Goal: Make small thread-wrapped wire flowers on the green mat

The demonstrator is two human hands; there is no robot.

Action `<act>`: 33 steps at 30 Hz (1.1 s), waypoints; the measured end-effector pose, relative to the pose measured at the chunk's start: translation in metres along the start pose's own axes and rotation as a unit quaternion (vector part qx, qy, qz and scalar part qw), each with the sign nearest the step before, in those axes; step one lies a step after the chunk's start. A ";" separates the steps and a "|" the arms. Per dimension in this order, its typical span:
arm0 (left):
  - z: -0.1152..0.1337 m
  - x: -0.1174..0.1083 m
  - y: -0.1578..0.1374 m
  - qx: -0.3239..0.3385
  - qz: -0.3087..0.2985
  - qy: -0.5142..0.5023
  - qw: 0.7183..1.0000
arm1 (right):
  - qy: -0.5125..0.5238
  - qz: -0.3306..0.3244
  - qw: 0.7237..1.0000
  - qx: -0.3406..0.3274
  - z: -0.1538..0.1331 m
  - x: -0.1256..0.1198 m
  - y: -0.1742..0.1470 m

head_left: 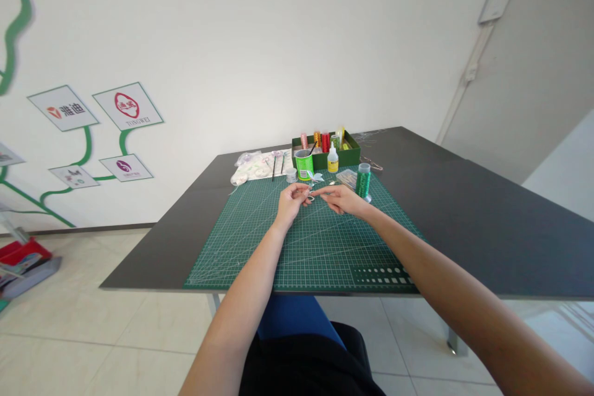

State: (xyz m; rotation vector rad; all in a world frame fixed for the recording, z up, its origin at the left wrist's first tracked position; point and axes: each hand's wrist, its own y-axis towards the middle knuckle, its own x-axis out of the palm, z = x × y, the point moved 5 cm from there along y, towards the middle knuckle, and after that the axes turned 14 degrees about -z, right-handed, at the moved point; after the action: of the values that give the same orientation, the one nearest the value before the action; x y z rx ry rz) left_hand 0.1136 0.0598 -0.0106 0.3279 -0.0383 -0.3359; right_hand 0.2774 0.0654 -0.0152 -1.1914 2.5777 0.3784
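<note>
While left hand [291, 199] holds pale piece [311, 198], box [351, 157] contains spools [325, 142], apparently.

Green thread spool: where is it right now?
The green thread spool stands right of centre in the head view, on the cutting mat near its right edge, just beyond the right hand and beside the clear case.

I see a small, thin, pale loop [311, 198], curved, at the left hand's [291, 202] fingertips, over the mat [315, 247], toward twelve o'clock from its middle. The right hand's [342, 198] index fingertip sits just beside it, around one o'clock; I can't tell whether they touch.
</note>
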 end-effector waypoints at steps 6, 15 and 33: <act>0.001 -0.001 -0.001 -0.007 0.017 0.007 1.000 | -0.009 -0.004 1.000 0.001 -0.001 0.000 0.000; 0.003 -0.001 -0.002 -0.006 0.023 0.018 1.000 | -0.009 -0.003 1.000 0.001 -0.003 0.000 -0.001; -0.001 -0.003 -0.001 -0.004 0.022 0.022 0.999 | -0.012 0.003 1.000 0.005 -0.004 0.000 -0.002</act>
State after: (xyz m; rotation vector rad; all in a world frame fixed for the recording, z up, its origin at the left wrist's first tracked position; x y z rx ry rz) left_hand 0.1106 0.0604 -0.0115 0.3259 -0.0003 -0.2847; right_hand 0.2780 0.0630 -0.0116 -1.1688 2.5593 0.3780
